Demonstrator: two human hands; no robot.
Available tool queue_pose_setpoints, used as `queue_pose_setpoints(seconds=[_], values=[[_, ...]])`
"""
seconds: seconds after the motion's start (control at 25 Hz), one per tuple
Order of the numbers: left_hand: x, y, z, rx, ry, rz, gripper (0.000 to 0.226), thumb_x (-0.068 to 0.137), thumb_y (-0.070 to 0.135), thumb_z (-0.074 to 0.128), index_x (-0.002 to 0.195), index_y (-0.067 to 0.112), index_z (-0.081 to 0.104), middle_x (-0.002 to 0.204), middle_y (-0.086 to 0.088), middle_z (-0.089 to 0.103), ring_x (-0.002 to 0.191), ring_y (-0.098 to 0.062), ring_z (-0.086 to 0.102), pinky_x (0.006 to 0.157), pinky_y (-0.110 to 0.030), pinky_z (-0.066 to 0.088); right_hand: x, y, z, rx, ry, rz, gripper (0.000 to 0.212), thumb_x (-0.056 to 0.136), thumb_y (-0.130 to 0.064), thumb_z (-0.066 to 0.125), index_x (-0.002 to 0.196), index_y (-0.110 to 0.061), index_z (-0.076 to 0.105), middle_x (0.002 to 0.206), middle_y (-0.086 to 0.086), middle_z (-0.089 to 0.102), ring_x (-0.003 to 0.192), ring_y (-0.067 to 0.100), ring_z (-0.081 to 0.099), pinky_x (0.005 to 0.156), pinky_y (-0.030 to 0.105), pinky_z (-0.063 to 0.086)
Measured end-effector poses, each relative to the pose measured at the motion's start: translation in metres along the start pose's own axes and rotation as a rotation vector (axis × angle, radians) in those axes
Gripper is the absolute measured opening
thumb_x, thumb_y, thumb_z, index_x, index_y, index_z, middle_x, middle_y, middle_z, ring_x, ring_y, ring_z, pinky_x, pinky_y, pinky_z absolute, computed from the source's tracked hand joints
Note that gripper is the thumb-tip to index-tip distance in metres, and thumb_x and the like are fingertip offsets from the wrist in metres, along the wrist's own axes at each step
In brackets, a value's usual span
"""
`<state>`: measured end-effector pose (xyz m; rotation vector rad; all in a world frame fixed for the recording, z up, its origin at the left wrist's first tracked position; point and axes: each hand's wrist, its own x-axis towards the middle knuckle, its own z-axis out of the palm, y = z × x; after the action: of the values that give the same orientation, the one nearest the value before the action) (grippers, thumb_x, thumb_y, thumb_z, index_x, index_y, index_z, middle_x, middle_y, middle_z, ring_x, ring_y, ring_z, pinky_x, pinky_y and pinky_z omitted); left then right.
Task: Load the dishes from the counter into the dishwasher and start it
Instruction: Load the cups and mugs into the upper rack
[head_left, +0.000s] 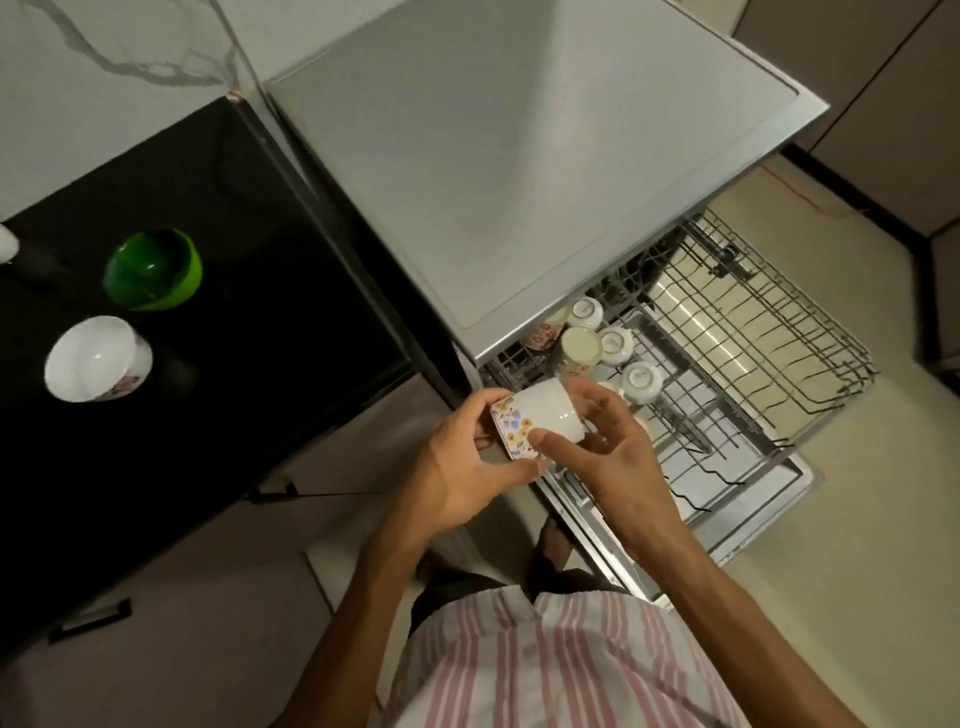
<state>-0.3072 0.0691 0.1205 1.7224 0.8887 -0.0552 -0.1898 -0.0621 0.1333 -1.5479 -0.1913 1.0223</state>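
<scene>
Both hands, left hand and right hand, grasp a floral cup lying sideways, rim toward the black counter, above the dishwasher rack.

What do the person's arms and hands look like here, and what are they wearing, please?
Both hands, the left hand and the right hand, are bare: no gloves, rings or watch are visible. The forearms are also uncovered up to the bottom of the picture, with no sleeves showing. The person wears a shirt with pink and white vertical stripes.

cup: white, floral band | bowl: green | second bowl: white, floral print | counter: black | shirt: pink-white stripes | rack: grey
</scene>
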Motion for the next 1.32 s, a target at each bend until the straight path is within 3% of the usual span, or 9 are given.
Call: queue_pose_setpoints(seconds=[0.08,0.24,0.36,0.6,0.84,0.92,1.08,1.2,1.32], values=[[0.007,0.002,0.013,0.033,-0.014,-0.045,0.077,0.065,0.037,0.087,0.131,0.036,0.047,0.118,0.008,0.060,0.104,-0.007,0.062,0.084,-0.030,0.058,0.002,0.004,-0.011,-0.045,0.029,0.000,0.059,0.074,-0.020,0.084,0.124,-0.033,0.056,0.118,-0.011,0.064,0.103,0.012,0.065,0.085,0.038,0.058],[0.023,0.012,0.032,0.096,-0.001,-0.082,0.078,0.065,0.042,0.084,0.132,0.036,0.044,0.122,0.007,0.052,0.104,-0.009,0.057,0.071,-0.020,0.053,0.018,0.010,-0.026,-0.032,0.072,0.029,0.061,0.074,-0.020,0.084,0.126,-0.030,0.055,0.120,-0.011,0.064,0.107,0.008,0.065,0.090,0.036,0.057],[0.043,0.011,0.045,0.022,0.040,-0.037,0.077,0.058,0.050,0.085,0.124,0.036,0.049,0.116,0.004,0.063,0.101,-0.010,0.065,0.076,-0.031,0.060,0.033,0.010,-0.032,0.089,0.125,0.038,0.057,0.075,-0.018,0.082,0.125,-0.023,0.055,0.119,-0.005,0.067,0.107,0.007,0.066,0.090,0.032,0.056],[0.092,0.014,0.071,0.031,0.010,0.019,0.070,0.066,0.033,0.087,0.125,0.030,0.048,0.116,0.006,0.062,0.102,-0.007,0.064,0.079,-0.030,0.059,0.068,0.021,-0.047,0.254,0.258,0.064,0.054,0.076,-0.019,0.081,0.125,-0.014,0.059,0.112,-0.002,0.072,0.104,0.008,0.068,0.081,0.021,0.056],[0.156,-0.002,0.107,0.184,-0.061,0.086,0.073,0.075,0.030,0.081,0.138,0.027,0.044,0.127,0.004,0.057,0.116,-0.012,0.056,0.092,-0.035,0.054,0.122,0.056,-0.073,0.073,0.376,0.007,0.058,0.067,-0.026,0.089,0.117,-0.026,0.060,0.112,-0.011,0.069,0.104,0.001,0.065,0.091,0.029,0.055],[0.179,-0.005,0.119,0.186,-0.045,0.123,0.074,0.077,0.028,0.080,0.142,0.027,0.044,0.132,0.007,0.057,0.119,-0.007,0.053,0.096,-0.027,0.051,0.146,0.066,-0.084,0.007,0.388,-0.033,0.063,0.064,-0.026,0.091,0.119,-0.026,0.059,0.113,-0.013,0.068,0.105,-0.001,0.063,0.093,0.030,0.054],[0.234,-0.009,0.143,0.153,-0.011,0.151,0.071,0.077,0.014,0.079,0.141,0.025,0.048,0.118,0.008,0.062,0.105,-0.003,0.058,0.075,-0.003,0.047,0.205,0.081,-0.113,-0.143,0.359,-0.140,0.070,0.063,-0.026,0.091,0.123,-0.023,0.055,0.115,-0.013,0.066,0.106,-0.002,0.062,0.092,0.025,0.054],[0.287,-0.017,0.156,0.211,0.036,0.188,0.067,0.075,0.018,0.081,0.136,0.020,0.051,0.121,0.002,0.065,0.108,-0.011,0.062,0.083,-0.023,0.052,0.258,0.088,-0.136,-0.297,0.332,-0.233,0.075,0.063,-0.031,0.091,0.126,-0.020,0.052,0.120,-0.009,0.064,0.108,0.003,0.061,0.094,0.027,0.053],[0.335,-0.017,0.159,0.226,0.000,0.196,0.067,0.077,0.020,0.080,0.137,0.017,0.050,0.126,0.000,0.064,0.109,-0.005,0.058,0.082,-0.022,0.049,0.311,0.089,-0.157,-0.401,0.318,-0.293,0.081,0.062,-0.033,0.091,0.130,-0.016,0.050,0.124,-0.003,0.063,0.110,0.010,0.061,0.094,0.029,0.053]])
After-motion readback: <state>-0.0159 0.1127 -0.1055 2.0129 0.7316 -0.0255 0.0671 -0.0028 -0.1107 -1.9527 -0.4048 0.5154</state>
